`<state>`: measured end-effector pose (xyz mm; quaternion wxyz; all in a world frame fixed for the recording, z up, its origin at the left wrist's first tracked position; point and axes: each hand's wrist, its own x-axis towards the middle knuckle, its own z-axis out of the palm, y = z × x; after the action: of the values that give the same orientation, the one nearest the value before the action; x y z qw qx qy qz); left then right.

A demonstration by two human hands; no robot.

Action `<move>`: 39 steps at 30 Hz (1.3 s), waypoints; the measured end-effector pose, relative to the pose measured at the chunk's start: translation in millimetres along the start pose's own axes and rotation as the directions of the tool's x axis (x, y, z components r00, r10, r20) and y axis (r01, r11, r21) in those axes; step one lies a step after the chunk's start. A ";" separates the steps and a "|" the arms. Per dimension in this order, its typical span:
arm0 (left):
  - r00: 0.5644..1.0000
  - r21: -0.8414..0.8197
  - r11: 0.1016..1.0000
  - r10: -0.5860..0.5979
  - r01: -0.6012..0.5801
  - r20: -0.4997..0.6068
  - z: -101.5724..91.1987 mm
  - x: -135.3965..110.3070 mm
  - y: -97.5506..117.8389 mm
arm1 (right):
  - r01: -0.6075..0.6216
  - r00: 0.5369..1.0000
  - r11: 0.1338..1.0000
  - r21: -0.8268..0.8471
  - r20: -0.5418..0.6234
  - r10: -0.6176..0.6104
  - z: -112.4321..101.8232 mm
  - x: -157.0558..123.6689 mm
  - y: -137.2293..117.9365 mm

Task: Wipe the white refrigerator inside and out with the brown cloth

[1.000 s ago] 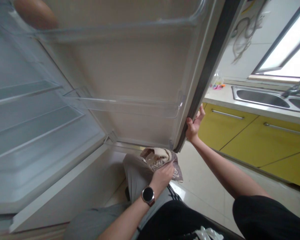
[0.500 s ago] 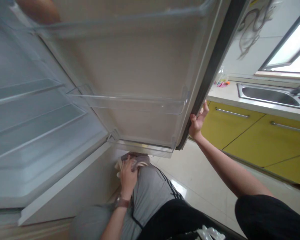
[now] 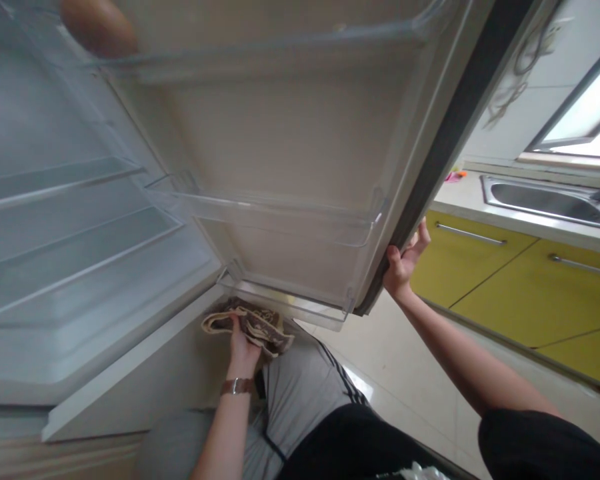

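Folded in my left hand [image 3: 244,348] is a brown patterned cloth [image 3: 265,325] with a pale edge, just below the bottom door shelf. The thumb lies over the cloth and the other fingers are hidden beneath it. My right hand [image 3: 404,265] grips the dark outer edge of the open refrigerator door [image 3: 300,133], thumb on the inner side and fingers round the outside. Clear door shelves [image 3: 260,210] run across the door. An egg-like brown round thing [image 3: 99,27] sits in the top one.
To the left is the refrigerator interior [image 3: 30,347] with glass shelves [image 3: 90,257]. Yellow cabinets [image 3: 485,267] and a metal sink [image 3: 545,200] stand at the right. My grey-trousered knee [image 3: 305,373] is under the door.
My left hand has lifted the cloth off my knee and moved it left, turning palm up beneath it. My right hand stays on the door edge. The view has shifted slightly.
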<state>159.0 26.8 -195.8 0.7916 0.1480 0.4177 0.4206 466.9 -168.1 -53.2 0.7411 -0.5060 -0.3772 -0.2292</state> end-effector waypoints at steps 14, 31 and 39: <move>0.756 -0.054 0.807 -0.525 0.588 0.391 48.6 -78.6 -154.5 | 0.034 0.999 0.999 0.033 0.008 -0.034 -0.4 5.5 8.6; 0.934 -0.074 0.956 -0.259 0.285 0.246 31.4 -39.0 -98.5 | 0.019 1.000 1.000 0.018 0.012 -0.019 -1.4 5.0 9.4; 0.986 -0.071 0.984 0.165 -0.165 0.000 11.3 13.5 -2.4 | -0.024 1.000 1.000 0.014 -0.006 0.024 -4.7 1.2 8.6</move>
<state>173.2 37.3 -197.6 0.7599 0.1553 0.3867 0.4989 475.4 -169.1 -58.3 0.7484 -0.5046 -0.3704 -0.2192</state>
